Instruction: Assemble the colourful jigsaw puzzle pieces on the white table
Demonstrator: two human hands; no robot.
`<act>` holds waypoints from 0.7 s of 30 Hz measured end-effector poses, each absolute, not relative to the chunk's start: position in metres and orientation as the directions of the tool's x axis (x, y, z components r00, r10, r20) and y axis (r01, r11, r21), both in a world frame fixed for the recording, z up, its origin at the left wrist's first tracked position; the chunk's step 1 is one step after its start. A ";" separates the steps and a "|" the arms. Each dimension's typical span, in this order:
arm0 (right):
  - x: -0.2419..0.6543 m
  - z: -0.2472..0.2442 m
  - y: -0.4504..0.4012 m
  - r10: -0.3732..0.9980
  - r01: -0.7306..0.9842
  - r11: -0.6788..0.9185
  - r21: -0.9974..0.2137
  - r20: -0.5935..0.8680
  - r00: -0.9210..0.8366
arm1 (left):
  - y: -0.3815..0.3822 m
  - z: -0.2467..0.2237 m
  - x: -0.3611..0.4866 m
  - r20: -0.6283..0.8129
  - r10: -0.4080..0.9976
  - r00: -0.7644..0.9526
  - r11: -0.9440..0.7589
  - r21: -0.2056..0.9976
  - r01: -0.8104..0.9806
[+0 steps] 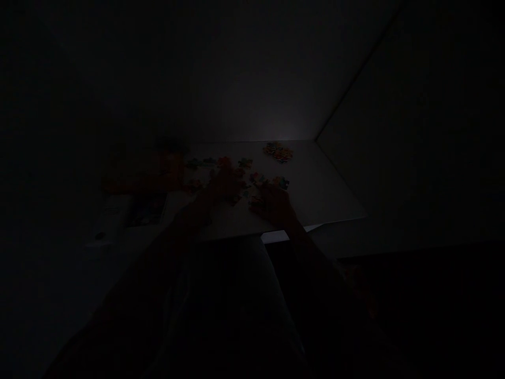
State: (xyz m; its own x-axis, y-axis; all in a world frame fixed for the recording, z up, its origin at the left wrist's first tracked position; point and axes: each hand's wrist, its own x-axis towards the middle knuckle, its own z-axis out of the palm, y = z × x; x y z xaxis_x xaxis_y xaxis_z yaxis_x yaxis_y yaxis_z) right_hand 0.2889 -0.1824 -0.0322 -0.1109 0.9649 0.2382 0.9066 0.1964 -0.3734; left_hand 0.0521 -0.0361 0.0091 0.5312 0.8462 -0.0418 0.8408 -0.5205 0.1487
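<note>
- Left hand [225,181]: over the loose jigsaw pieces [245,163] mid-table; too dark to tell its fingers' state.
- Right hand [272,206]: just beside those pieces, near the white table's [315,195] front edge; fingers also unclear.
- Joined cluster of pieces [278,152]: at the far edge.

We count one left hand [224,181], one right hand [273,206], one joined cluster of jigsaw pieces [278,152], and one printed sheet [147,209]; the loose pieces [245,163] are too dim for us to count.

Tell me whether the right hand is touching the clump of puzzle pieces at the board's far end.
Apart. The dim head view shows the right hand near the board's front edge, with white board between it and the clump of puzzle pieces.
</note>
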 end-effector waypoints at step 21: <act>0.287 -0.027 -0.184 0.966 0.913 0.172 -0.371 0.246 -0.082 | -0.034 0.008 0.095 0.000 0.747 0.665 -0.662 0.102 0.743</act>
